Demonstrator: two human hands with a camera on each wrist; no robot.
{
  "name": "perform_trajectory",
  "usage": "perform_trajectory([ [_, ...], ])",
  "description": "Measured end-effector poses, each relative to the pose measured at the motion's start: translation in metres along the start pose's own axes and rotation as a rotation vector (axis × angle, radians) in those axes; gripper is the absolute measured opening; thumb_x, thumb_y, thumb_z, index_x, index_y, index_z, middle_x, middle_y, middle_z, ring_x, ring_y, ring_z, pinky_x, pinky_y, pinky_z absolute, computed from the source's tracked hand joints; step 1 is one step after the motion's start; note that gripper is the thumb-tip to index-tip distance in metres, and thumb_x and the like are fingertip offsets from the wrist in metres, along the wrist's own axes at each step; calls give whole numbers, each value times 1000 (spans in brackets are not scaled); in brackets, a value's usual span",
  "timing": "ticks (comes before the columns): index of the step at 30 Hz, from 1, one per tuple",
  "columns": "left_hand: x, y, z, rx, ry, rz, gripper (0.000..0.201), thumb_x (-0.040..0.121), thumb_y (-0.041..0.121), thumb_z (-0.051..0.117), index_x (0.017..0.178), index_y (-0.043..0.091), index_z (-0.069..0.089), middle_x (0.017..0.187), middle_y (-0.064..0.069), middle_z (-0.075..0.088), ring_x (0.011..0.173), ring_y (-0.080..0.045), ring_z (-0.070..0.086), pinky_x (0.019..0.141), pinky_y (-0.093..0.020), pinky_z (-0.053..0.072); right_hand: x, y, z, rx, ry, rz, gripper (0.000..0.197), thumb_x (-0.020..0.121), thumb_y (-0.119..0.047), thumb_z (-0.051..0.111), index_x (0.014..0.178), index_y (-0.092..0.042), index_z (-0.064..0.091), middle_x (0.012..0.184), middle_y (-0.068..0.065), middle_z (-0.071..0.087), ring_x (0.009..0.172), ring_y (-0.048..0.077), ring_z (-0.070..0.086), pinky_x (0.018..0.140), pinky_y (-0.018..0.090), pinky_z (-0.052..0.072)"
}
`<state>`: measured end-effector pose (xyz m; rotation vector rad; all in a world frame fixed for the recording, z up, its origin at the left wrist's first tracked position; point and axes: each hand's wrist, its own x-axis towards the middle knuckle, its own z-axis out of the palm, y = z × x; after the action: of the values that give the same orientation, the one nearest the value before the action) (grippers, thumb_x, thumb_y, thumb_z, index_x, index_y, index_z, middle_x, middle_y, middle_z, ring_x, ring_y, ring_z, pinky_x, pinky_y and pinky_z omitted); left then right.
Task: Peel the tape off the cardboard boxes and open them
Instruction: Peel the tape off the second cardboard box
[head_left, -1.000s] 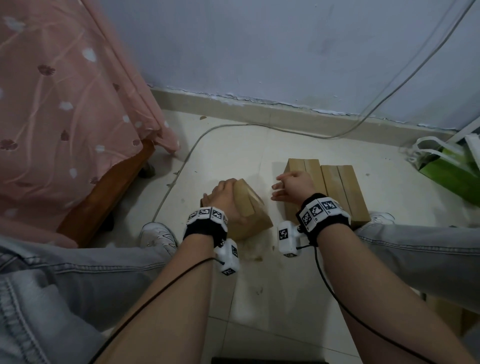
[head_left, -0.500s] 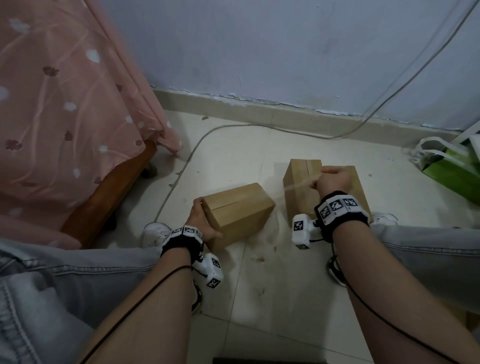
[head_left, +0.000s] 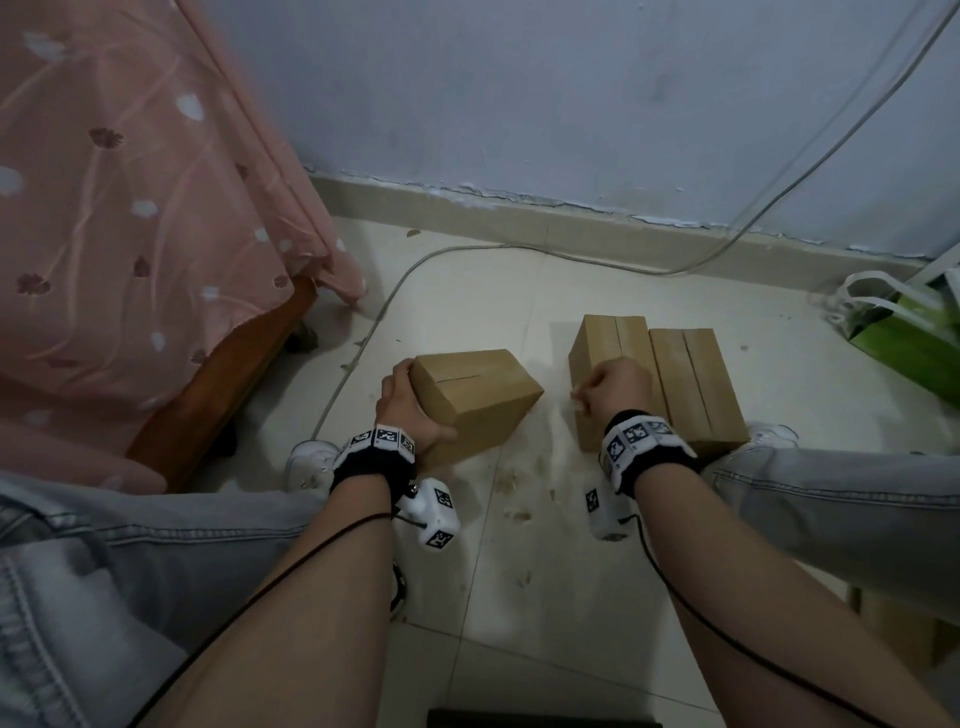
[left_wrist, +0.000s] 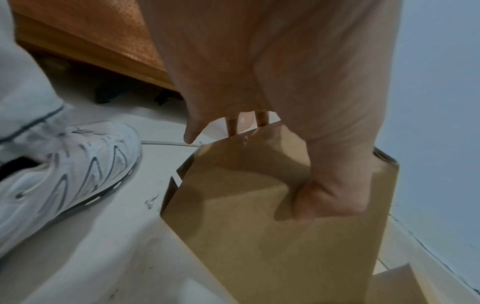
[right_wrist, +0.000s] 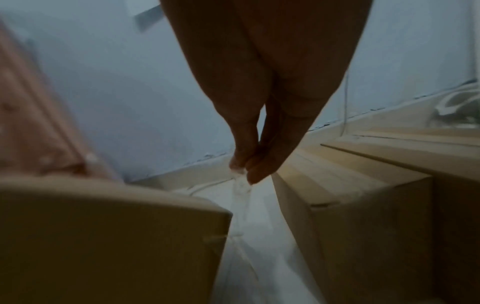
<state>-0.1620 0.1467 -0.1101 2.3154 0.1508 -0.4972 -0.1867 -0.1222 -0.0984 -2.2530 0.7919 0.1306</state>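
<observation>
left hand: the left hand grips the near end of the tilted box, thumb curled over its near face, other fingers round the far side of that end.
tilted box: sits on the floor under the left hand, raised on one edge; its top seam shows as a bare slit, flaps not yet lifted.
box handling: judged light and stiff, since one hand tips it; walls would likely dent under a hard squeeze, so corners and edges are the safer hold.
right hand: the right hand has thumb and fingertips pinched on a strip of clear tape, in the gap between the tilted box and the boxes beyond the hand.
tape: thin, limp and sticky by the look of it; it trails down from the pinch towards the floor; whether its lower end is attached to the box i cannot tell.
tape handling: likely to cling to skin or fold on itself; best held at the very end.
middle box: just behind the right hand, upright, tape along its top seam, shut.
far box: touching the middle box on the hand's outer side, also taped shut.
contents: none of the three boxes shows its inside.
green bag: well beyond the right hand by the wall; contents not visible.
</observation>
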Motion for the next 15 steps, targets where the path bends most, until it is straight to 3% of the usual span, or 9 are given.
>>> perform_trajectory([
  [3, 2, 13, -6, 67, 5, 41, 116, 58, 25, 87, 149, 32, 16, 145, -5, 27, 133, -35, 33, 107, -47, 38, -2, 7, 16, -172, -78, -7, 16, 85, 4, 65, 89, -6, 77, 93, 15, 72, 88, 29, 69, 81, 31, 57],
  [7, 4, 26, -9, 190, -69, 73, 115, 60, 29, 85, 150, 39, 14, 149, -3, 23, 136, -35, 28, 108, -51, 37, -10, 11, 28, -306, -179, -24, 27, 93, 2, 51, 113, -2, 69, 114, 14, 67, 104, 28, 64, 93, 31, 53],
  [10, 2, 31, -7, 289, -149, 86, 115, 58, 35, 82, 148, 48, 12, 148, 3, 22, 137, -32, 24, 105, -54, 38, -13, 13, 33, -375, -261, -56, 25, 95, -9, 53, 114, -2, 68, 114, 13, 67, 106, 28, 64, 93, 33, 52],
  [15, -2, 36, 1, 420, -192, 101, 114, 59, 39, 81, 145, 55, 9, 150, 8, 20, 137, -29, 23, 101, -56, 32, -11, 14, 41, -368, -336, -52, 20, 85, -7, 64, 103, 3, 65, 98, 18, 70, 88, 31, 70, 80, 42, 59],
])
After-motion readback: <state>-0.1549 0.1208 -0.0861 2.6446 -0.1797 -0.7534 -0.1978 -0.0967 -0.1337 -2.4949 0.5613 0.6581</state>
